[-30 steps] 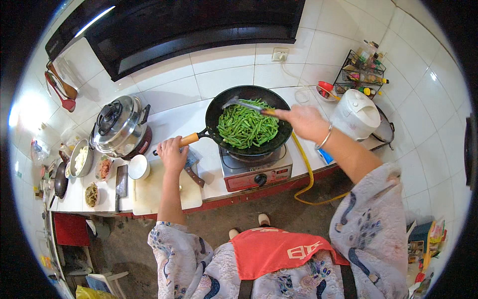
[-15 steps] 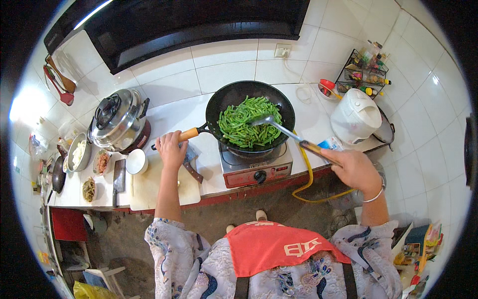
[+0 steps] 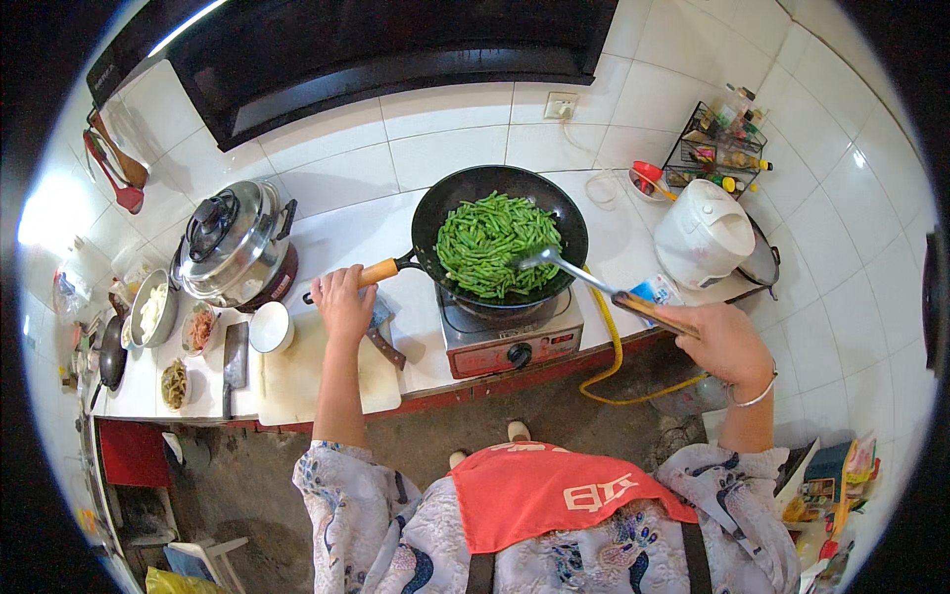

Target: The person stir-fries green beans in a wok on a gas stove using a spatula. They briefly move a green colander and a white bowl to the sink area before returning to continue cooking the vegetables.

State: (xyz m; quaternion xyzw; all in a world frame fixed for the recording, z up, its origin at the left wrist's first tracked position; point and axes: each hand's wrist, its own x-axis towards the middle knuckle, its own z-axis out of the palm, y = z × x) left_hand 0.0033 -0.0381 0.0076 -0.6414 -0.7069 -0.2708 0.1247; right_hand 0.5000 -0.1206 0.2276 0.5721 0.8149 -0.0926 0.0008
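A black wok [image 3: 427, 220] rests on a silver and red gas stove [image 3: 510, 353], filled in the middle with cut green beans [image 3: 495, 238]. My left hand [image 3: 342, 302] is wrapped round the wok's wooden handle [image 3: 380, 270]. In my right hand [image 3: 722, 342] is the wooden grip of a metal spatula [image 3: 584, 275], whose head touches the beans at their right side. Below my left forearm lies a pale cutting board [image 3: 287, 381]. A knife with a brown handle [image 3: 386, 350] lies at its right edge.
A steel pot [image 3: 233, 252], white bowl [image 3: 271, 328], cleaver [image 3: 236, 356] and bowls of ingredients [image 3: 200, 329] stand left. On the right are a white rice cooker [image 3: 705, 235], a bottle rack [image 3: 717, 148] and a yellow gas hose [image 3: 616, 346]. A dark range hood [image 3: 396, 54] hangs above.
The spatula head has shifted right and slightly down across the beans, with my right hand moving a little right. My left hand keeps hold of the wok handle.
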